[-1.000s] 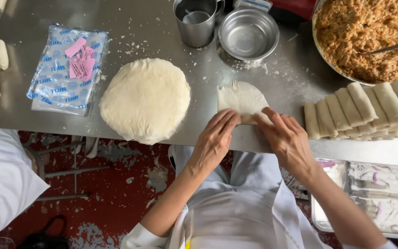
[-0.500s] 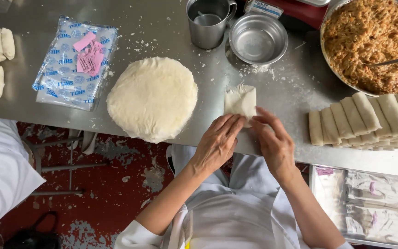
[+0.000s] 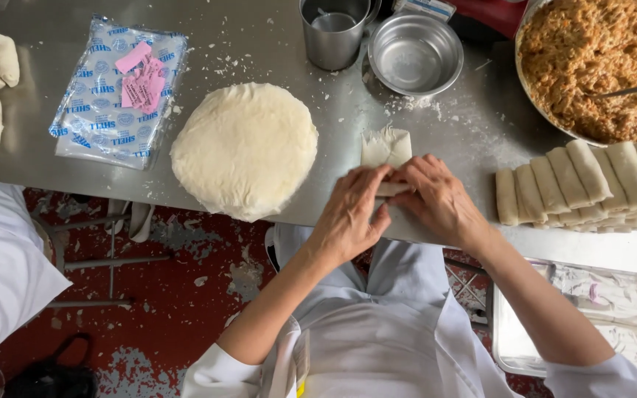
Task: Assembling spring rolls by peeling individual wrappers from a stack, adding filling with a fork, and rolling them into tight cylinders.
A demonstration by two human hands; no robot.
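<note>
Both hands' fingers [image 3: 374, 181] pinch the wrapper's [image 3: 386, 147] near edge.

Stainless-steel worktable [image 3: 481, 133] across the upper frame, dull grey, dusted with flour and white crumbs, soft sheen of diffuse overhead light. Below its near edge, worn red floor [image 3: 186, 295], paint flaked away in grey patches. Grey metal frame of a stool or stand [image 3: 105, 243] under the table at left. White cloth [image 3: 1, 273] at the far left edge. Dark bag-like shape [image 3: 53, 379] on the floor, lower left. Metal tray [image 3: 510, 354] low at right.
</note>
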